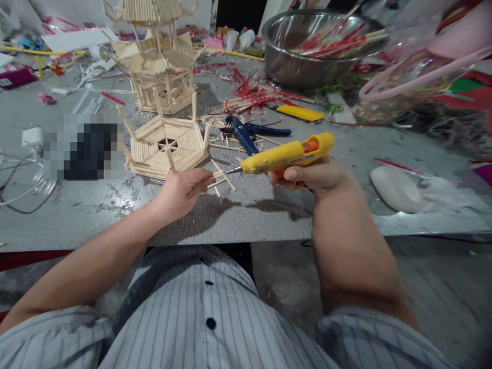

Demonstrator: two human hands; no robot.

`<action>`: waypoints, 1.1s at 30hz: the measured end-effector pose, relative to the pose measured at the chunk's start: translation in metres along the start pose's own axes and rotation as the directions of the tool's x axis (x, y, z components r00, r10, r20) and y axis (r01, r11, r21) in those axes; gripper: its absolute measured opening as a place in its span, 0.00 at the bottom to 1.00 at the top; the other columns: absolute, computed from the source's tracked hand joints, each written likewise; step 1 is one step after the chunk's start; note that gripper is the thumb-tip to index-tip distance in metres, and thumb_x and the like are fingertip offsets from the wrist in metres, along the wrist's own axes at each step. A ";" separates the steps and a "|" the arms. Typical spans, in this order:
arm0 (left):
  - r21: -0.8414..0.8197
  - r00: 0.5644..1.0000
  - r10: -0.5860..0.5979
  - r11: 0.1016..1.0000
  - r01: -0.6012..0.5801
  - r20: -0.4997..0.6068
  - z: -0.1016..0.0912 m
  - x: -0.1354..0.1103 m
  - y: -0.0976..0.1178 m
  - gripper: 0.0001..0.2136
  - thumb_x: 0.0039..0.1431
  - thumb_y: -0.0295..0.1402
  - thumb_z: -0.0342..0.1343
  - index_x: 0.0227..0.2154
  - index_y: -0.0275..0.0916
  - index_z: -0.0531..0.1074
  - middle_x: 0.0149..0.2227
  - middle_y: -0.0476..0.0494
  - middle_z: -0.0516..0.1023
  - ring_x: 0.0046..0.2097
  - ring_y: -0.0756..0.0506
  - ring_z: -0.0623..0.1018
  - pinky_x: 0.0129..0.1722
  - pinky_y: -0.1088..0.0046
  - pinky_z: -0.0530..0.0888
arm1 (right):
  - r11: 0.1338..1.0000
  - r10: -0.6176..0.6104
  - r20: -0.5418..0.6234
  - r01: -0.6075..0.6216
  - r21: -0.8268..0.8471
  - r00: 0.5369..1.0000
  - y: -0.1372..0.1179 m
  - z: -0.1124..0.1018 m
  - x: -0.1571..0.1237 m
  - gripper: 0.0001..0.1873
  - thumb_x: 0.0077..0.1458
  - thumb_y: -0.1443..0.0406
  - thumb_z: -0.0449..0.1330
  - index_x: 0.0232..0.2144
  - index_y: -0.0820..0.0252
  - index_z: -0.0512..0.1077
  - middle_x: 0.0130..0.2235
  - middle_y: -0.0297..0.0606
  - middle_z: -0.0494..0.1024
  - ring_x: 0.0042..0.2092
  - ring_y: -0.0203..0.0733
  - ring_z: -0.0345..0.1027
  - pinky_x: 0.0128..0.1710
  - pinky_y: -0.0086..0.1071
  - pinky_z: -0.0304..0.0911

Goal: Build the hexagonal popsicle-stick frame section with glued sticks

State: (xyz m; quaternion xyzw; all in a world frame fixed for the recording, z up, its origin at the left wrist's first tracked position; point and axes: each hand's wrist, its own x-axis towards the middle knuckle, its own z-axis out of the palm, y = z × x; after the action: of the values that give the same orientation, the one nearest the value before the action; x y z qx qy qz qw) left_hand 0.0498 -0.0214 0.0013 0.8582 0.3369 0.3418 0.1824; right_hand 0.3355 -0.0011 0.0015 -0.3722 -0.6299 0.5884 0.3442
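My left hand (183, 193) pinches a small lattice of crossed wooden sticks (223, 177) above the table's front part. In my right hand (315, 177) is a yellow hot glue gun (284, 156), fingers wrapped round its handle. The gun's metal nozzle points left and meets the sticks, or lies just in front of them; I cannot tell which. Just behind my left hand sits a hexagonal stick-built base (154, 148) with upright posts. A taller stick-built pagoda (161, 66) stands behind that base. Blue-handled pliers (242, 133) lie behind the glue gun, partly hidden by it.
Loose sticks with red wrapping (253, 95) are strewn over the table. A steel basin (303, 66) holds more sticks at the back right. Nearby are a yellow-handled tool (300, 112), a pink basket (418, 77) and a white oval object (396, 188). Cables (23, 177) lie at left.
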 end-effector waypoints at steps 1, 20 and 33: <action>-0.001 1.000 0.000 1.000 0.000 -0.001 0.000 0.000 0.000 0.10 0.62 0.28 0.49 0.24 0.37 0.68 0.18 0.52 0.68 0.22 0.54 0.69 0.22 0.80 0.64 | 1.000 0.003 -0.001 -0.003 0.001 1.000 0.000 0.000 0.000 0.17 0.38 0.53 0.71 0.23 0.59 0.74 0.22 0.34 0.73 0.17 0.28 0.56 0.12 0.25 0.46; -0.004 1.000 -0.021 1.000 0.021 0.017 -0.001 -0.001 0.001 0.10 0.62 0.29 0.48 0.25 0.37 0.68 0.19 0.51 0.68 0.22 0.54 0.69 0.22 0.81 0.64 | 1.000 0.023 -0.045 -0.023 -0.002 0.999 0.001 0.001 -0.002 0.17 0.37 0.54 0.71 0.22 0.60 0.73 0.20 0.33 0.69 0.18 0.28 0.54 0.13 0.24 0.46; -0.006 1.000 0.030 1.000 -0.030 0.005 -0.001 0.001 0.002 0.10 0.63 0.28 0.48 0.25 0.36 0.68 0.20 0.51 0.69 0.23 0.54 0.69 0.21 0.81 0.63 | 1.000 0.002 -0.017 -0.002 0.003 1.000 -0.001 0.004 0.000 0.19 0.35 0.51 0.71 0.21 0.58 0.72 0.18 0.30 0.69 0.16 0.27 0.54 0.12 0.24 0.45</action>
State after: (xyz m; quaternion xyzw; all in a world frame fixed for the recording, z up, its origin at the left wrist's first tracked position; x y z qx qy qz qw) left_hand 0.0503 -0.0223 0.0034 0.8635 0.3225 0.3431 0.1807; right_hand 0.3321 -0.0029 0.0020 -0.3773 -0.6257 0.5864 0.3497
